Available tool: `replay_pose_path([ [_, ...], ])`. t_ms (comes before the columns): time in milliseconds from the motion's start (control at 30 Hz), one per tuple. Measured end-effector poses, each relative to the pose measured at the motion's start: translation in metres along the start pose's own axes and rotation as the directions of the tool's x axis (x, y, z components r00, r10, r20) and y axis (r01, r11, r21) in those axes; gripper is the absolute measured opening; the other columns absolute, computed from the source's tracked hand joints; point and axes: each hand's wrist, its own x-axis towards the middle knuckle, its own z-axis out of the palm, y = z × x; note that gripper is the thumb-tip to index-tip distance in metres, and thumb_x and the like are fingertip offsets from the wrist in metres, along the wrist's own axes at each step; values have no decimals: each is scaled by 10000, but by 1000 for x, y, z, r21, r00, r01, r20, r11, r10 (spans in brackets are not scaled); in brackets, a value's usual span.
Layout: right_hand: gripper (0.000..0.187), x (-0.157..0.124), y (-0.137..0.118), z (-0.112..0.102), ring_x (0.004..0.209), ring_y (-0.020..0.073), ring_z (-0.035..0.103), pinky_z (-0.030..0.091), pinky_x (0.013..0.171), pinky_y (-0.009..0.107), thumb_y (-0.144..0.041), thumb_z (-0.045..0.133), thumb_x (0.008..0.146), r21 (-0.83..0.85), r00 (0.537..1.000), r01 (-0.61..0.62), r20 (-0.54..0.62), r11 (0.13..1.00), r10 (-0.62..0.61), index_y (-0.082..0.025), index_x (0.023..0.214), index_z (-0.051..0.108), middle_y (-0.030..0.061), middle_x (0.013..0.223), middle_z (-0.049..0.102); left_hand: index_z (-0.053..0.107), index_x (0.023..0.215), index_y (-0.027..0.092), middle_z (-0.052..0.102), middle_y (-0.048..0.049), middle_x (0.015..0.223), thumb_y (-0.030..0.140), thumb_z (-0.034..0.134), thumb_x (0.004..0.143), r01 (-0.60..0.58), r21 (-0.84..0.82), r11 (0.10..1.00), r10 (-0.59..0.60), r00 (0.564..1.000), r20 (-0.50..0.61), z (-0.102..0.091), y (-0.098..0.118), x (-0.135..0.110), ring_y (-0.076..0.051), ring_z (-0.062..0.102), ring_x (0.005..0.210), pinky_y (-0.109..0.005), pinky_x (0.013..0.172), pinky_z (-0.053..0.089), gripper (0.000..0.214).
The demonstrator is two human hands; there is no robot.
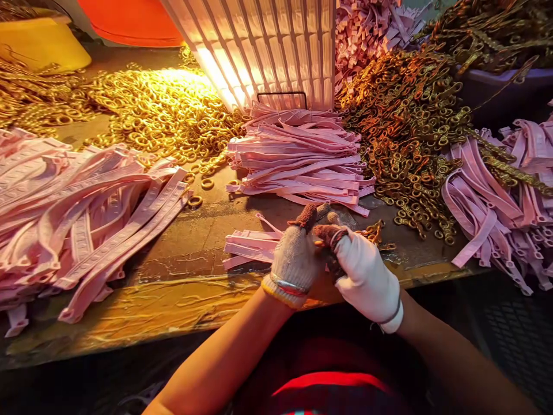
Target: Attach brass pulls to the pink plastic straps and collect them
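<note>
My left hand (296, 256), in a grey knit glove with darkened fingertips, is closed in a pinch above the front of the table. Close against it, my right hand (363, 268) wears a white glove with dark fingertips, and its fingers are curled closed too. A bit of gold metal shows between the hands, but the fingers hide what it is. Under and left of my left hand lies a small bunch of pink straps (250, 246). Just right of my right hand's fingers is a little group of brass-coloured metal fittings (374, 231).
A stack of pink straps (298, 155) lies before a ribbed translucent panel (268, 52). Gold rings (173, 109) heap at left, metal fittings (410, 132) at right. More pink straps (99, 213) cover the left side. Yellow container (38, 43) and purple bin (496, 86) stand behind.
</note>
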Motion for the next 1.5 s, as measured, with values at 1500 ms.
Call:
replay_pose_path([
  [1500,207,-40,15,-24,806,181,680,540,756,299,-285,505,1030,525,897,-273,-164,806,411,-216,1125,675,59,998,734,727,1038,75,696,-131,1059,238,443,981,-454,890,48,298,857,421,52,48,159,-266,636,1072,-370,924,466,333],
])
